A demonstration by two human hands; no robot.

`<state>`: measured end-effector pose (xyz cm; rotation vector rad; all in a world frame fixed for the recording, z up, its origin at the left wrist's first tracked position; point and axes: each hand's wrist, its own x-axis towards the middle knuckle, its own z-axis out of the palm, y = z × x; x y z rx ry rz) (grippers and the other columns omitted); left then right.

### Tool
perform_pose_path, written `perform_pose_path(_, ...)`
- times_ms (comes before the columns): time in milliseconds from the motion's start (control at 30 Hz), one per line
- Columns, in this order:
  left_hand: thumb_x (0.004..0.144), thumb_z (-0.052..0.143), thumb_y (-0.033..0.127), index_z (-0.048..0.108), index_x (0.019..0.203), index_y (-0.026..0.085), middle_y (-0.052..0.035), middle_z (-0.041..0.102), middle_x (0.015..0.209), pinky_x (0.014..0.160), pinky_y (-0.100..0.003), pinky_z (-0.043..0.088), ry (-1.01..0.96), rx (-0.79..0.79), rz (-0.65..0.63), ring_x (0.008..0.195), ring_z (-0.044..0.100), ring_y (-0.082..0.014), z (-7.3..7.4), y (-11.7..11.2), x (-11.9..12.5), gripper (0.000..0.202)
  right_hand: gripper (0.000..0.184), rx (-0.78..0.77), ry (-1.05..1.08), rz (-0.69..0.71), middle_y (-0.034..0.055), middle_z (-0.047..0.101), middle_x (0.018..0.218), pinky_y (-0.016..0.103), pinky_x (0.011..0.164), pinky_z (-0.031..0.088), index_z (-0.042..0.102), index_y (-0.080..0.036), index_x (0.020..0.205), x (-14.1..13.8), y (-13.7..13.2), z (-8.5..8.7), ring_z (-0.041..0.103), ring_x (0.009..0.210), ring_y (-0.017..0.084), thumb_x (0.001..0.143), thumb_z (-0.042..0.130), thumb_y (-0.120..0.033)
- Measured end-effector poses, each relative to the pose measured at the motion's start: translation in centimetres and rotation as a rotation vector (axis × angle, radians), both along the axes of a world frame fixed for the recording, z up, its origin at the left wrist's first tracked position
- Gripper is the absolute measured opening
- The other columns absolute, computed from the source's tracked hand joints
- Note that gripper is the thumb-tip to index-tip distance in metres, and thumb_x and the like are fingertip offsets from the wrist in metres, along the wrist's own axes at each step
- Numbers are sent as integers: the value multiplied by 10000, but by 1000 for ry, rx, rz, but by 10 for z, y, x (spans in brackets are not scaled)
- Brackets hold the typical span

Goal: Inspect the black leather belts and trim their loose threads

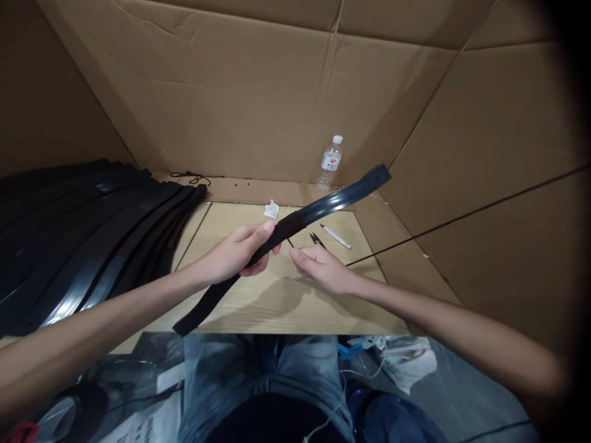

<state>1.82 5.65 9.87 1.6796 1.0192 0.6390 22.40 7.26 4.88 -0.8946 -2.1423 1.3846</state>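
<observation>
My left hand [252,246] is wrapped round the middle of a curved black plastic strip [335,202], which slants from lower left to upper right above the board. A thin black cord [443,225] comes in from the right edge, passes through my right hand [321,266] and reaches the strip's underside near my left fingers. The thumb and fingers of my right hand pinch that cord close to the strip. Just behind my right hand lie small black snips [316,239], partly hidden by it, and a white pen-like tool [336,236].
Many similar black strips [92,227] are stacked at the left. A clear water bottle [330,161] stands at the back, with a crumpled white paper [271,209] nearer the middle. Cardboard walls [231,98] enclose the wooden board [221,320]. A loose black cord [191,178] lies at the back left.
</observation>
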Motion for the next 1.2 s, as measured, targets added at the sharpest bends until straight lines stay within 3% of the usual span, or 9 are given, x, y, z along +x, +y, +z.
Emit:
perform_pose_path(167,964,237,496,540,795,144,4,458,472,418,-203,293,147,-35,-387,402,380,-91,13,-13,-11,494,424,-55,-204,324,-8,395,670,155,543,254,438,-114,750,17,18,33,309,591,26,907,454,-508)
perform_pose_path(267,967,281,448,566,744,149,-29,504,529,496,-229,345,483,291,-555,465,441,-114,15,-19,-10,469,483,-40,-350,622,-30,224,574,162,498,174,313,-112,615,11,25,57,187,534,15,932,430,-458)
perform_pose_path(400,943,387,386,620,798,120,-81,555,559,555,-287,386,924,755,-396,487,521,-179,0,-14,-3,382,433,66,-552,396,-28,226,552,178,457,143,311,-106,606,-8,25,71,180,480,8,948,407,-354)
perform_pose_path(533,967,308,362,603,955,91,-113,579,595,561,-323,406,1185,765,-58,580,607,-274,-8,-1,-1,401,293,-67,-469,80,-30,281,534,186,447,154,349,-109,642,-20,9,66,224,445,15,917,357,-210)
perform_pose_path(633,972,277,383,581,975,126,-81,571,592,519,-281,355,1047,636,106,567,587,-245,-4,3,-1,398,301,-80,-297,-46,-31,328,545,169,476,212,403,-109,694,-24,-5,52,276,469,25,949,307,-239)
perform_pose_path(733,974,245,416,556,876,155,-22,524,541,495,-232,323,611,451,174,485,498,-147,-2,3,1,417,404,125,-193,-153,-10,396,601,161,548,266,427,-97,693,-25,-14,33,345,549,34,981,280,-339)
perform_pose_path(933,955,193,531,497,822,150,32,424,434,380,-203,243,18,5,-35,352,314,-84,-1,-2,-3,505,468,326,-126,-37,0,420,649,163,586,278,438,-99,725,-10,-9,21,357,599,41,985,256,-443)
perform_pose_path(1067,957,271,429,537,858,142,21,443,499,429,-206,293,99,48,-322,425,374,-92,11,-11,-13,404,382,241,-273,337,11,476,724,147,598,308,502,-98,758,6,9,42,388,629,36,956,350,-387)
perform_pose_path(1200,775,531,193,571,868,149,7,495,535,449,-230,301,648,468,-449,446,440,-122,12,-18,-10,110,355,100,-432,612,-19,420,608,141,526,254,497,-91,696,8,27,60,302,529,11,939,405,-333)
